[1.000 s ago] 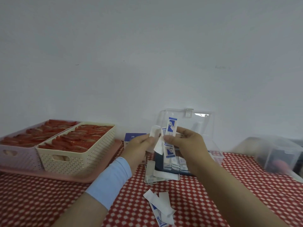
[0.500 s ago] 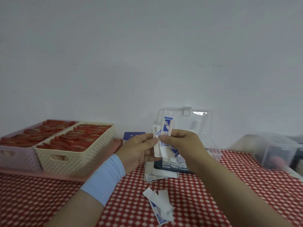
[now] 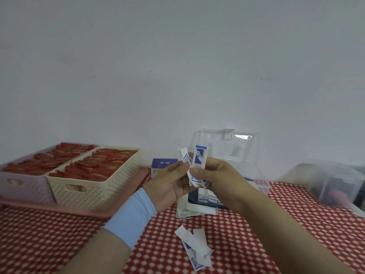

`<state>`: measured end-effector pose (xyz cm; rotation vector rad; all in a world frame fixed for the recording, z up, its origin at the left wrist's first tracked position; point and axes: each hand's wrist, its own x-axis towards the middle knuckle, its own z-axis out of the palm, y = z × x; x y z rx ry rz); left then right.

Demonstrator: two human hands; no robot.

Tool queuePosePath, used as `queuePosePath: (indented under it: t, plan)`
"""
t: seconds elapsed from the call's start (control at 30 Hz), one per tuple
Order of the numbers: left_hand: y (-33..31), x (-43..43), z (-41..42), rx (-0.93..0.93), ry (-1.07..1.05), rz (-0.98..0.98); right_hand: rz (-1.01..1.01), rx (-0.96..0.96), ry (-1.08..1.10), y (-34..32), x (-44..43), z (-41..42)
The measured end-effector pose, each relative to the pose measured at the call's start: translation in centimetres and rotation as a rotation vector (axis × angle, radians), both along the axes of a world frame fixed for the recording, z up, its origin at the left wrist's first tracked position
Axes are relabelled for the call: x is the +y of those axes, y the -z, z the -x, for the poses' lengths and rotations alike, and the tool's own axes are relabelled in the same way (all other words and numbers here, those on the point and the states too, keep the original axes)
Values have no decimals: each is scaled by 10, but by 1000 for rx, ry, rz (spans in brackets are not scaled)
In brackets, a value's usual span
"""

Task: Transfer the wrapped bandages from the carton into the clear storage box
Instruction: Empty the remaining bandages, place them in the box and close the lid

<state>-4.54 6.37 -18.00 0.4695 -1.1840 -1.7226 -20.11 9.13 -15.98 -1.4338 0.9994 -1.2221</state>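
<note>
— What is seen of the surface and the room?

— The surface is covered by a red-and-white checked cloth and backed by a pale wall. At the left, a cream basket and a lilac basket are set on a pink tray, both filled with red packets. Loose wrappers are scattered on the near cloth.

— Where are the wrapped bandages?

— A few are held above the open carton, in front of the clear storage box, whose lid is raised. One strip is pinched between the thumb and fingers of the left hand. The upright ones are gripped by the curled fingers of the right hand. More are seen standing in the carton.

— What is changed from half a second ago?

— The left strip is now pulled aside and bent away from the upright one. The baskets and carton are unmoved.
</note>
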Motion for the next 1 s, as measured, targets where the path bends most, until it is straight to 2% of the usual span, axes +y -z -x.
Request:
queuePosePath:
  t: [0.17, 0.4, 0.6, 0.8, 0.9, 1.0]
  plan:
    - [-6, 9, 6, -49, -40, -10, 17, 111, -68, -1, 1, 3]
    - [-5, 12, 0, -102, 21, -15, -43, 233, -72, -2, 2, 3]
    - [-12, 14, -7, -224, 54, 47, -24, 265, -165, -3, 4, 3]
    - [-14, 13, -6, -203, 38, 17, 18, 248, -115, -11, 4, 11]
    - [-14, 12, -10, -241, 65, -11, 69, 341, 4, -14, 2, 18]
    - [-12, 12, -13, -311, 106, -4, 107, 385, -22, -17, 5, 19]
